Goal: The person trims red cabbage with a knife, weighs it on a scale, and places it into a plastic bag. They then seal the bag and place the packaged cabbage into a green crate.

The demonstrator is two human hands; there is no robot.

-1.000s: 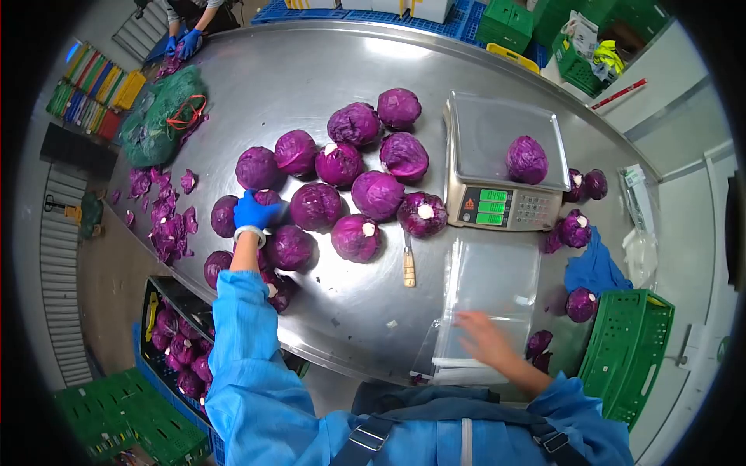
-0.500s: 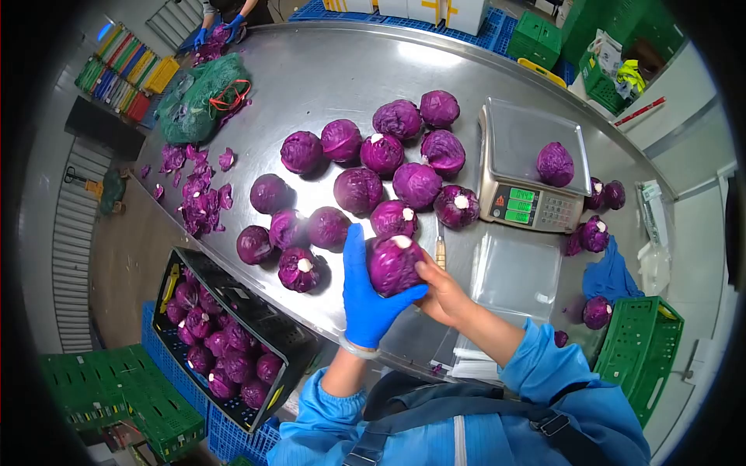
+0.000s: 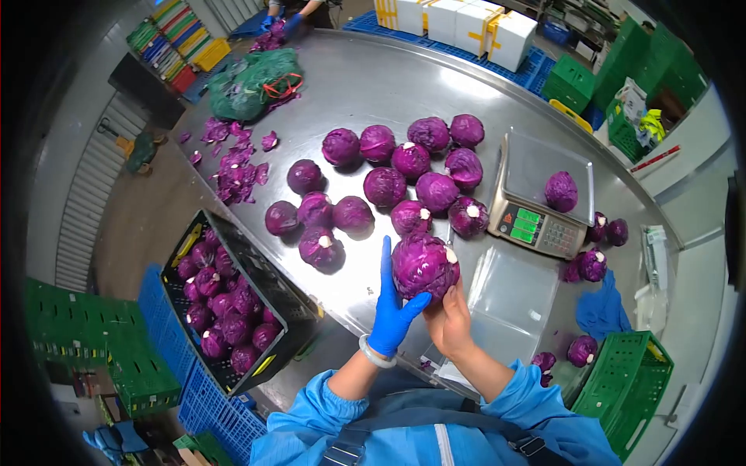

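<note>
A purple cabbage (image 3: 424, 268) with a white stem end facing right is held between both hands above the near edge of the metal table (image 3: 334, 299). My left hand (image 3: 392, 311), in a blue glove, supports it from the left and below. My bare right hand (image 3: 450, 318) presses on its lower right side. Several more cabbages (image 3: 385, 186) stand in a loose group just beyond. To the right, a digital scale (image 3: 542, 229) carries one cabbage (image 3: 561, 191). Clear plastic bags (image 3: 513, 299) lie flat beside my right hand.
A black crate (image 3: 291, 311) full of cabbages stands at the lower left. Loose leaves (image 3: 237, 175) and a green net bag (image 3: 252, 85) lie on the table's far left, near a co-worker's gloved hands (image 3: 291, 25). A green crate (image 3: 625, 388) and blue cloth (image 3: 604, 308) are at right.
The held cabbage has turned, its white stem end now pointing right instead of up. My right hand has shifted lower beneath it. The whole view has swung, shifting the table contents rightward.
</note>
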